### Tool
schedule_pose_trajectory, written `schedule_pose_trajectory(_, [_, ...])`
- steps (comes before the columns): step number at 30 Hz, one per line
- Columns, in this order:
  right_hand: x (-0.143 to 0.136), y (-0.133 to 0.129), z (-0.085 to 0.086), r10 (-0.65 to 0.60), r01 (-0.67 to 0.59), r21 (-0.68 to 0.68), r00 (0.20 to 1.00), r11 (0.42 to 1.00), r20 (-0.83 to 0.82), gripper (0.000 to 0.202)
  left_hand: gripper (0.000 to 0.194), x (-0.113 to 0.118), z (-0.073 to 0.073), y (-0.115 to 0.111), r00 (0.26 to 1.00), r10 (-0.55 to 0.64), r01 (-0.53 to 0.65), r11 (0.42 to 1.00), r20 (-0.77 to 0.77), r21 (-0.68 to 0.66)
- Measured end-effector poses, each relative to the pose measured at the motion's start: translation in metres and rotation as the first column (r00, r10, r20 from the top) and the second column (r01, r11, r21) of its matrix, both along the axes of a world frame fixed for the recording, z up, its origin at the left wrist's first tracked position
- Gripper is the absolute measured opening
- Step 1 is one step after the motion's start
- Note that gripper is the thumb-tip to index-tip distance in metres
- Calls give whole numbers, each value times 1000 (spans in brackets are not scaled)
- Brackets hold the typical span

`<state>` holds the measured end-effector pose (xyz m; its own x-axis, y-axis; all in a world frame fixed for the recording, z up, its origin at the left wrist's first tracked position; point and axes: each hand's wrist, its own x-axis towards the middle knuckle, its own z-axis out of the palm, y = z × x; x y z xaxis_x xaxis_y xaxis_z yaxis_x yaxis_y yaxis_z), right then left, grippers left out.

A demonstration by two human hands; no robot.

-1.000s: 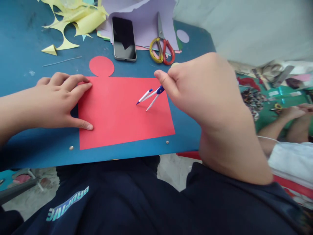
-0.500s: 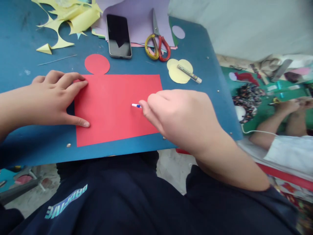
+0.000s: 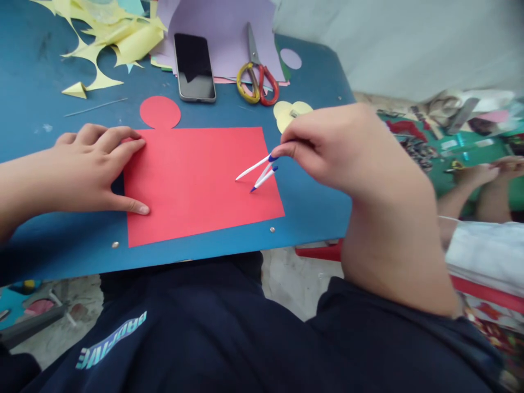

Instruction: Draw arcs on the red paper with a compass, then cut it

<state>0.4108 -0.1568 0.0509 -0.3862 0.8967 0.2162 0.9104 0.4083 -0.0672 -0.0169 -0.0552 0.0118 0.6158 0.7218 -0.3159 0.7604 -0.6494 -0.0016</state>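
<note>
A red sheet of paper (image 3: 192, 185) lies on the blue table in front of me. My left hand (image 3: 96, 166) rests spread over its left edge, thumb and fingers apart. Above the sheet's right part, my right hand (image 3: 323, 147) pinches the top of a white and blue drawing compass (image 3: 262, 177). One leg of the compass slants down to the paper; the other, with a blue tip, stands a little to the right. A red paper circle (image 3: 160, 112) touches the sheet's top edge.
Behind the sheet lie a phone (image 3: 194, 68), scissors (image 3: 257, 84), purple paper (image 3: 223, 38) and yellow scraps (image 3: 123, 41). Yellow circles (image 3: 282, 113) sit partly behind my right hand. At the right, another person's hands (image 3: 478, 174) are over a green table.
My right hand has moved right and up and turned about the compass top, so the compass legs now show. My left hand stays in place on the paper.
</note>
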Motion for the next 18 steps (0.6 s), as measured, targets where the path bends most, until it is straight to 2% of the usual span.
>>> schedule_pose_trajectory(3, [-5, 21, 3, 66, -68, -21, 995, 997, -72, 20, 168, 2, 3, -1, 1000, 4, -4, 1000, -27, 6])
schedule_pose_trajectory(7, [-23, 36, 9, 193, -197, -14, 971, 980, -139, 17, 160, 0, 2, -1, 1000, 2, -2, 1000, -30, 10])
schedule_pose_trajectory(12, [-43, 32, 16, 264, -270, -37, 958, 962, -113, 23, 154, -4, -3, -2, 999, 2, -1, 1000, -40, 16])
schedule_pose_trajectory(15, [-49, 24, 19, 297, -311, -58, 939, 949, -174, 23, 146, -6, -6, 0, 999, -12, 13, 1000, -37, 23])
schedule_pose_trajectory(18, [-50, 21, 18, 392, -420, -67, 886, 905, -248, 24, 138, -8, -7, 3, 999, -26, 27, 999, -47, 34])
